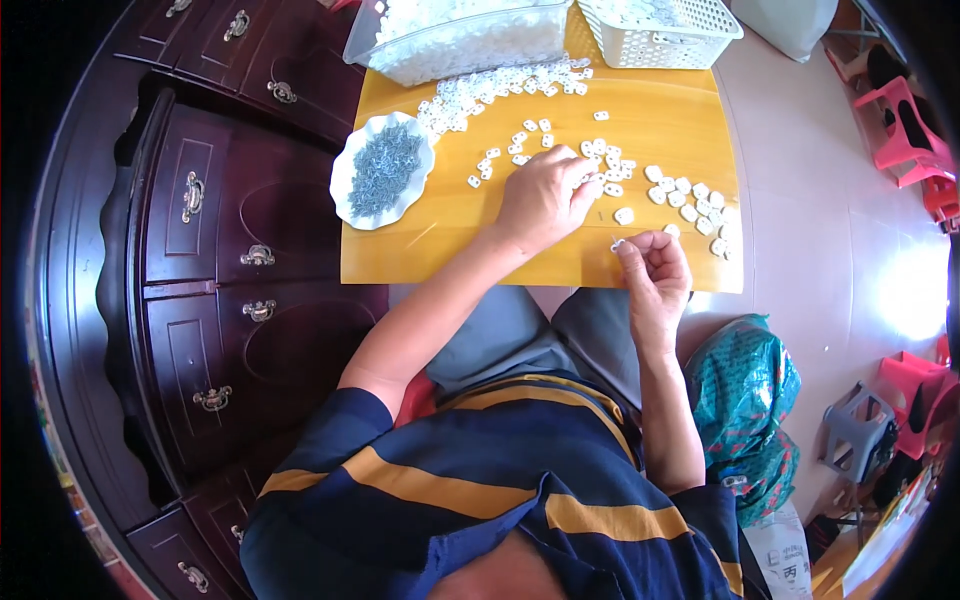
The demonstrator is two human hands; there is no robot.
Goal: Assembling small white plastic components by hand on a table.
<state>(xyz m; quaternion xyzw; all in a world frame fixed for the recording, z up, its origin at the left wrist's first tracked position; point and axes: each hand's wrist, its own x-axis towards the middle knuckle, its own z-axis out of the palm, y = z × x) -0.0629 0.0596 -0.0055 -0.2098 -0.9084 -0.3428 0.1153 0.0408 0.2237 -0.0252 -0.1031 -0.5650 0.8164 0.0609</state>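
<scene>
My left hand (545, 197) reaches across the yellow table with its fingers bent together, at a cluster of small white plastic pieces with dark holes (613, 162). What its fingertips close on is partly hidden. Near the table's front edge, my right hand (657, 277) pinches a small white plastic piece (617, 245) between thumb and forefinger. Just beyond that hand lies a single white piece (624, 215). To its right, several larger-looking white pieces (688, 197) are scattered. A scalloped white bowl (343, 190) at the left holds a heap of small grey metal screws or nails (384, 168).
A clear plastic bin (470, 50) full of white pieces and a white perforated basket (672, 50) stand at the far edge. Loose pieces (500, 90) heap before the bin. Dark wooden cabinets (225, 200) line the left; a green bag (740, 385) and stools (858, 430) are right.
</scene>
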